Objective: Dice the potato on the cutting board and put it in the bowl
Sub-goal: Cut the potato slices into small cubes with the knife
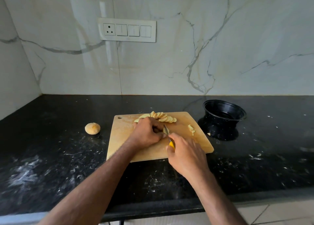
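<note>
A wooden cutting board (pixel 195 144) lies on the black counter. A fanned row of round potato slices (pixel 163 117) sits at its far edge. My left hand (pixel 147 133) pinches a small stack of slices (pixel 165 131) at the board's middle. My right hand (pixel 186 155) grips a yellow-handled knife (pixel 171 144), its blade crossing that stack. A few cut potato sticks (pixel 191 129) lie near the board's right edge. The black bowl (pixel 224 112) stands right of the board, tilted toward me.
A whole round potato (pixel 92 128) rests on the counter left of the board. One small potato bit (pixel 208 134) lies by the bowl's base. The marble wall with a switch panel (pixel 127 30) rises behind. The counter's front edge (pixel 153 213) runs below my arms.
</note>
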Available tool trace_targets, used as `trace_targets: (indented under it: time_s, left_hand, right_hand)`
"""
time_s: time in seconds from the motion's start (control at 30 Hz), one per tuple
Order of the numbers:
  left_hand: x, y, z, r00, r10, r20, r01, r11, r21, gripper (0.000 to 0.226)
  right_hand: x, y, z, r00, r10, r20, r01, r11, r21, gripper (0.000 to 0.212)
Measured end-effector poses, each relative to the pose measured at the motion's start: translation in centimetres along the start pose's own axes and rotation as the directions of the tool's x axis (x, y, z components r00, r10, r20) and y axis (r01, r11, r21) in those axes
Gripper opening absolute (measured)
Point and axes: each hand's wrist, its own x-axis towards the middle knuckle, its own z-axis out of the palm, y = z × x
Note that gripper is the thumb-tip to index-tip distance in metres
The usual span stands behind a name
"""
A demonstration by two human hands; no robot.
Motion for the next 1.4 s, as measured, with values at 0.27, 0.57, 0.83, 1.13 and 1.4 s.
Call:
trace_targets:
  time_s: [0.27, 0.57, 0.83, 1.13, 1.4]
  left_hand:
    - [-0.1, 0.0, -0.3, 0.997, 0.074, -0.013, -0.074, 0.997, 0.003, 0.023]
    - [0.3, -0.5, -0.1, 0.998, 0.065, -0.004, -0.065, 0.998, -0.012, 0.023]
    - [0.8, -0.7, 0.1, 0.997, 0.027, 0.067, -0.030, 0.999, 0.040, 0.029]
    - [0.4, -0.2, 0.7, 0.998, -0.055, -0.034, 0.058, 0.995, 0.079, 0.030]
    - [0.2, 0.2, 0.5, 0.998, -0.054, -0.012, 0.055, 0.995, 0.080, 0.032]
  right_hand:
    - [-0.2, -0.6, 0.6, 0.998, -0.010, -0.065, 0.011, 1.000, 0.002, 0.044]
    - [0.5, -0.1, 0.5, 0.998, -0.034, -0.053, 0.039, 0.995, 0.090, 0.036]
    - [1.2, 0.4, 1.1, 0.999, -0.046, -0.009, 0.047, 0.994, 0.104, 0.038]
    - [0.6, -0.1, 0.9, 0.999, -0.044, -0.020, 0.046, 0.995, 0.088, 0.036]
    - [-2.6, 1.3, 0.0, 0.998, -0.058, -0.029, 0.061, 0.990, 0.128, 0.038]
